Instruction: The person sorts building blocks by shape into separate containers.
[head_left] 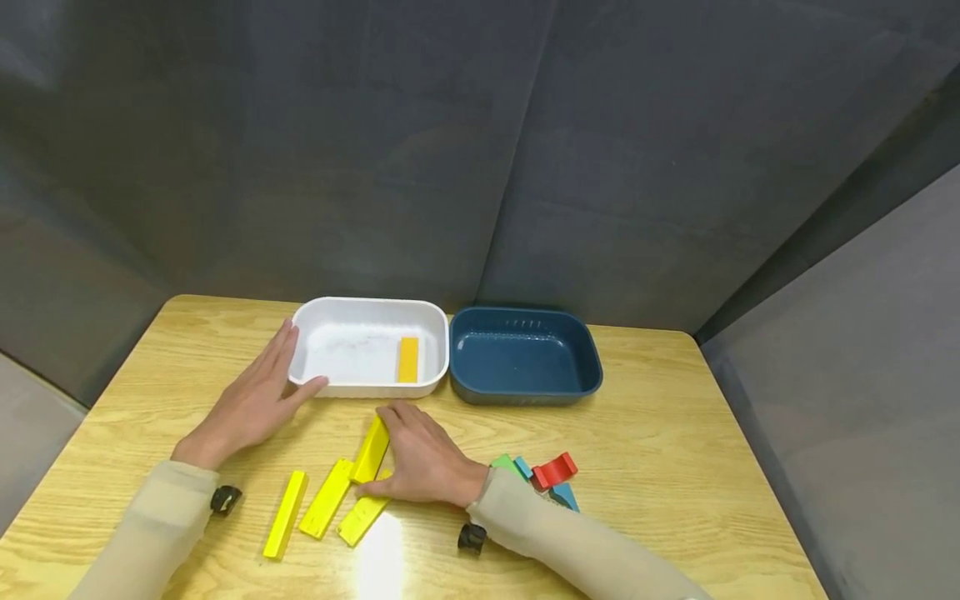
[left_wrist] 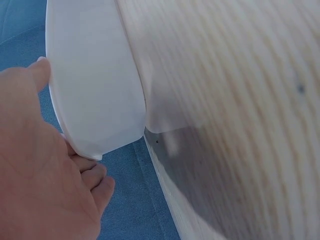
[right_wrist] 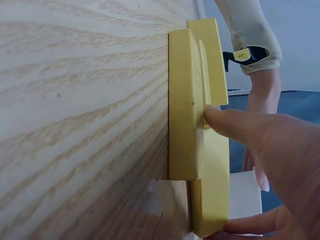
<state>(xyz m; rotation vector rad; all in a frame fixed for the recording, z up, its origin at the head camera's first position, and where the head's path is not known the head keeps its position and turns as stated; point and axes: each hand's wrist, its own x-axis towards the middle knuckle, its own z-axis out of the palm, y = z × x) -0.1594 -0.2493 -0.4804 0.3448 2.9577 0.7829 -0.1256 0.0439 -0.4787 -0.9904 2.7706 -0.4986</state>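
Note:
My right hand spans a long yellow block, thumb at its near end and fingers at its far end. In the right wrist view, the thumb and a fingertip hold that yellow block beside other yellow blocks. One yellow block lies partly under the thumb, another sits just left of it, and a third lies apart farther left. My left hand rests against the white bin, fingers extended along its left end and thumb on the front rim; the left wrist view shows fingertips at a corner.
A yellow-orange block lies inside the white bin. Right beside that bin stands a dark blue bin. Red, green and blue blocks lie behind the right forearm, partly hidden. Dark cloth rises behind the wooden table.

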